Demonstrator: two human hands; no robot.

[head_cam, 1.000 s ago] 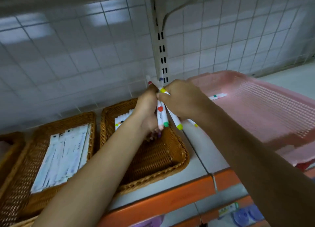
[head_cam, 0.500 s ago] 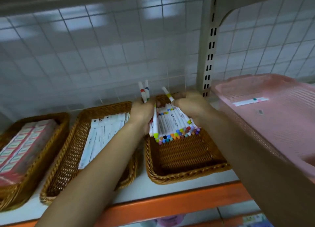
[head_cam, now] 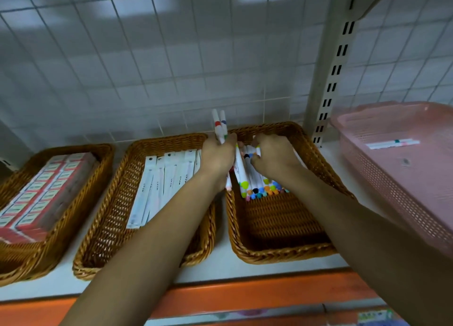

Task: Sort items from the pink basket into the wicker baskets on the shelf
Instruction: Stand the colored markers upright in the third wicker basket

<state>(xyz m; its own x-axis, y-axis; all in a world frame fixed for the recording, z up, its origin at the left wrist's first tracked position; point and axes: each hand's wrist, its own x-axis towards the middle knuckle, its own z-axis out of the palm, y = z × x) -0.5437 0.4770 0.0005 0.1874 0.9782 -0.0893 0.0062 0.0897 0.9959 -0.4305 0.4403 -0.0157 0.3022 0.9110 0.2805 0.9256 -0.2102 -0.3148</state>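
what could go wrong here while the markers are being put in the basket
1. The left hand grips a few markers that stick up past its fingers; if the grip loosens, one could drop into the neighbouring basket of white packets.
2. The right hand presses on the marker row, which is tilted toward the marker basket's bare front half and may slide or scatter.
3. A few markers left in the pink basket could be overlooked.

Both hands (head_cam: 247, 154) curled, close together
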